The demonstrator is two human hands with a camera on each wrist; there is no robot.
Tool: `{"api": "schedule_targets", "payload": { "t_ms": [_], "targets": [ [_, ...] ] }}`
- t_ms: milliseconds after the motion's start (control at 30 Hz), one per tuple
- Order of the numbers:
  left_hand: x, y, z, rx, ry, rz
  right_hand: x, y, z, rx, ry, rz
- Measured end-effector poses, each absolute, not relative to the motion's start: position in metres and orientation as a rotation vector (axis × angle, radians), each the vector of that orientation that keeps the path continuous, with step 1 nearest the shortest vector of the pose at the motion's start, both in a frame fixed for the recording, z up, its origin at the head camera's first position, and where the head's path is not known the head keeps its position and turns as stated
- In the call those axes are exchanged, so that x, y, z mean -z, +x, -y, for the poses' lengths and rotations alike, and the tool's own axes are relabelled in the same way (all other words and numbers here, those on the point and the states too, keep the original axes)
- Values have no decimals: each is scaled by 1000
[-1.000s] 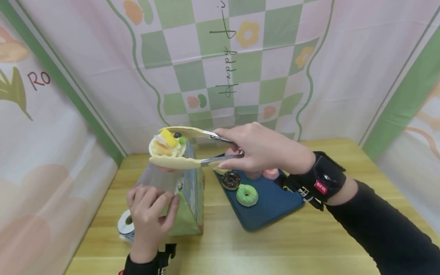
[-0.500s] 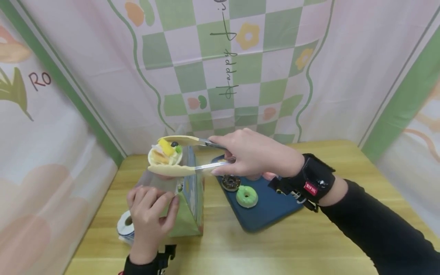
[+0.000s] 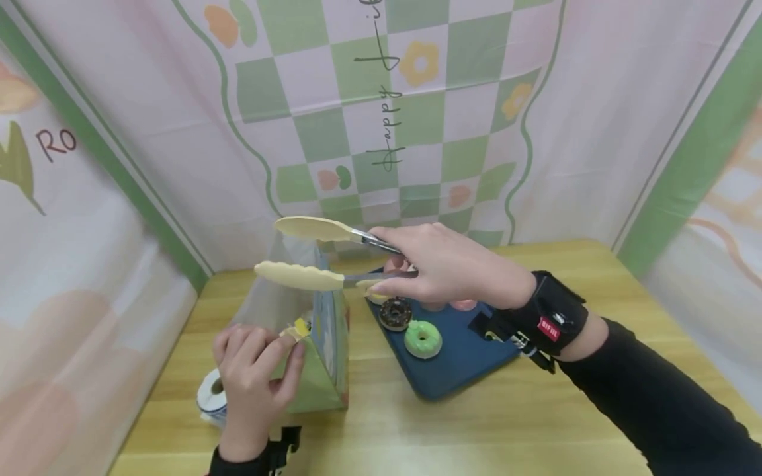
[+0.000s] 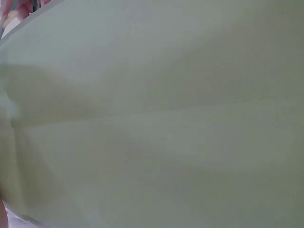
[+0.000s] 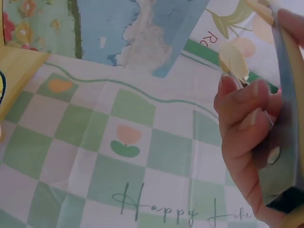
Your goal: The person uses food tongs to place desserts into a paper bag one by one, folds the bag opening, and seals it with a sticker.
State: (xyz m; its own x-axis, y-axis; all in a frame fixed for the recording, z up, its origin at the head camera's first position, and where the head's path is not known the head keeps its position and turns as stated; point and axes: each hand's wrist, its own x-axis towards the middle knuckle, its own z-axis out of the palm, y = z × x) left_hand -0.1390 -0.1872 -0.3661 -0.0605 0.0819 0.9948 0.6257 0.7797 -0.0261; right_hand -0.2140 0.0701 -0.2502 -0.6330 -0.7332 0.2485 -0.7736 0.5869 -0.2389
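My right hand [image 3: 434, 264] grips a pair of tongs [image 3: 300, 276] with cream tips and metal arms; the tips stand spread apart above a paper bag [image 3: 318, 383], with nothing between them. The bag is green with a painted blue side and its top gapes. Inside its mouth a small cake [image 3: 297, 328] with yellow topping shows in part; the rest is hidden by the bag's front and the hand. My left hand [image 3: 256, 377] pinches the bag's near rim between thumb and fingers. Pale bag paper [image 4: 156, 118] fills the left wrist view.
Right of the bag lies a dark blue tray [image 3: 458, 370] with a green donut [image 3: 423, 340], a chocolate donut [image 3: 395, 313] and pink items partly behind the right hand. A white roll [image 3: 211, 393] stands left of the bag. A patterned cloth [image 3: 357, 132] hangs behind the table.
The tongs have spread and let go of the cake, which has dropped from between the tips into the bag's mouth. The left hand keeps its hold on the rim.
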Motion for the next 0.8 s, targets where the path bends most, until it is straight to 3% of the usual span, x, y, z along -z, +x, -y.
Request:
{"api": "schedule_targets", "payload": {
  "t_ms": [233, 800],
  "targets": [
    [366, -139, 187, 489, -589, 1581, 267, -211, -93, -435, 1124, 2712],
    [365, -140, 186, 483, -580, 1578, 305, -210, -138, -809, 890, 2932]
  ]
}}
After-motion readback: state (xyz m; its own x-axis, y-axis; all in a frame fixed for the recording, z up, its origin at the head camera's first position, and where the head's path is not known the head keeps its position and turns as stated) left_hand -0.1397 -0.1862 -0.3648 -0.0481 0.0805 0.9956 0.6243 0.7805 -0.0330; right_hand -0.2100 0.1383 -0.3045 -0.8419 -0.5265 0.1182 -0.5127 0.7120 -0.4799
